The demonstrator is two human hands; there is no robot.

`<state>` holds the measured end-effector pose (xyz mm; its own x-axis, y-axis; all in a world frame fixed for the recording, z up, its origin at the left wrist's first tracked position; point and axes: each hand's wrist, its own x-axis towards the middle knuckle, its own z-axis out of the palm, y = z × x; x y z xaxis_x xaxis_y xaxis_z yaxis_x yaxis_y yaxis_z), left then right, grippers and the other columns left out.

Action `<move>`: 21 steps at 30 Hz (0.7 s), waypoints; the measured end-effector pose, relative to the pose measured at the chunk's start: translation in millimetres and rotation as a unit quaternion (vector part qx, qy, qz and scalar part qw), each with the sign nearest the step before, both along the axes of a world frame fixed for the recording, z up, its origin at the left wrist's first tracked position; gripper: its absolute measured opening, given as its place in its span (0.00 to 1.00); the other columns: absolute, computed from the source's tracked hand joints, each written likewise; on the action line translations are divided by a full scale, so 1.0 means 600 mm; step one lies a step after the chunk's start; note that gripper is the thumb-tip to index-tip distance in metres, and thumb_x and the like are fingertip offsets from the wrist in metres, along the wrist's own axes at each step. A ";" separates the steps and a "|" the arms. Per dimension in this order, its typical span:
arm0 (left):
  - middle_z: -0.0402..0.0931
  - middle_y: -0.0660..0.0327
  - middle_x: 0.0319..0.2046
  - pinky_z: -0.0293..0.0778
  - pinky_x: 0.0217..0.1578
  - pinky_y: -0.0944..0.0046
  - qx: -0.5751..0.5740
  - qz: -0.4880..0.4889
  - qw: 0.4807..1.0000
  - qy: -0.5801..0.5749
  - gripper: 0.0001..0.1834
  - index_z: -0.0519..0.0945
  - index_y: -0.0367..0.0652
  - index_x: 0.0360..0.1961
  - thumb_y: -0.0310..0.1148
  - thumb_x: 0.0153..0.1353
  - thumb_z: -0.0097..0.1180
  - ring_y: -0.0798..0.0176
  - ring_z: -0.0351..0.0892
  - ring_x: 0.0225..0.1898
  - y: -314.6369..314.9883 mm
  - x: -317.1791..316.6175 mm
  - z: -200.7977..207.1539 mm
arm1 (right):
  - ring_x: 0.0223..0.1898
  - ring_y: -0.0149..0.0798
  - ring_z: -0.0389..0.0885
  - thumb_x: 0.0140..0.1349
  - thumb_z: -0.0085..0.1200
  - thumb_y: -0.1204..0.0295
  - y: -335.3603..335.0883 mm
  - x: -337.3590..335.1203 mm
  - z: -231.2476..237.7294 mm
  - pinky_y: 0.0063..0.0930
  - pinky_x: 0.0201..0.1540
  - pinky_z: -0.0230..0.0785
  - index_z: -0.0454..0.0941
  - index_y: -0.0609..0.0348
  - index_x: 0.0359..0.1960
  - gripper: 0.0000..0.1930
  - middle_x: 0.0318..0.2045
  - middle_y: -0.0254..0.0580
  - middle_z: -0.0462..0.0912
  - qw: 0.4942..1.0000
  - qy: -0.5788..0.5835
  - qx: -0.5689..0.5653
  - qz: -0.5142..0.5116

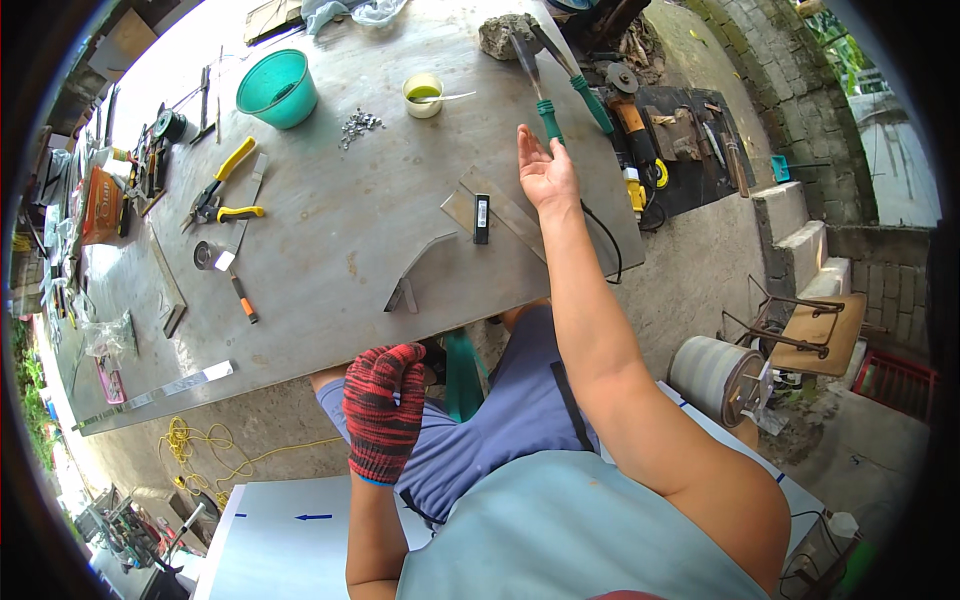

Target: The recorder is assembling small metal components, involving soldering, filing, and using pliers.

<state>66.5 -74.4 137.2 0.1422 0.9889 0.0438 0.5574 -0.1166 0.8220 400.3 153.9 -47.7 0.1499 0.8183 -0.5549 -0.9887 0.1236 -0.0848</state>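
My left hand (385,415), in a red and black knitted glove, is above my lap just off the table's near edge. Its fingers are curled in, and what they hold, if anything, is hidden. My bare right hand (550,178) reaches over the right side of the table, palm up with fingers stretched out. Just beyond its fingertips is the green handle (549,118) of a tool with a dark metal shaft; whether they touch I cannot tell. A second green-handled tool (590,103) lies beside it. Both shafts rest on a rough grey stone (508,36).
The metal table (330,220) bears a green bucket (277,90), a small cup (422,95), metal bits (359,127), yellow-handled snips (225,185), an orange-handled tool (243,300), a black box (482,219) and angled metal pieces (412,272). Right of it are an angle grinder (630,115) and a striped drum (715,375).
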 end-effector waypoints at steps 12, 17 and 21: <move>0.87 0.59 0.42 0.77 0.51 0.64 -0.166 0.252 0.945 -0.130 0.08 0.84 0.35 0.48 0.27 0.72 0.61 0.68 0.82 0.44 0.017 -0.082 -0.150 | 0.46 0.46 0.87 0.64 0.69 0.63 0.113 0.260 0.042 0.39 0.52 0.78 0.85 0.61 0.53 0.20 0.46 0.48 0.88 0.356 -0.921 -0.136 0.079; 0.86 0.59 0.44 0.77 0.50 0.64 -0.251 0.256 0.915 -0.186 0.12 0.81 0.35 0.52 0.29 0.72 0.61 0.68 0.81 0.44 0.010 -0.074 -0.211 | 0.54 0.54 0.85 0.61 0.69 0.63 0.144 0.250 0.027 0.42 0.59 0.75 0.85 0.60 0.55 0.22 0.50 0.52 0.88 0.299 -0.923 -0.093 0.225; 0.87 0.56 0.43 0.79 0.46 0.63 -0.275 0.259 0.925 -0.041 0.22 0.80 0.44 0.58 0.37 0.65 0.71 0.67 0.84 0.42 0.031 -0.029 -0.185 | 0.51 0.57 0.86 0.64 0.66 0.66 0.132 0.248 0.035 0.45 0.57 0.75 0.83 0.60 0.56 0.20 0.47 0.56 0.88 0.288 -0.930 -0.122 0.195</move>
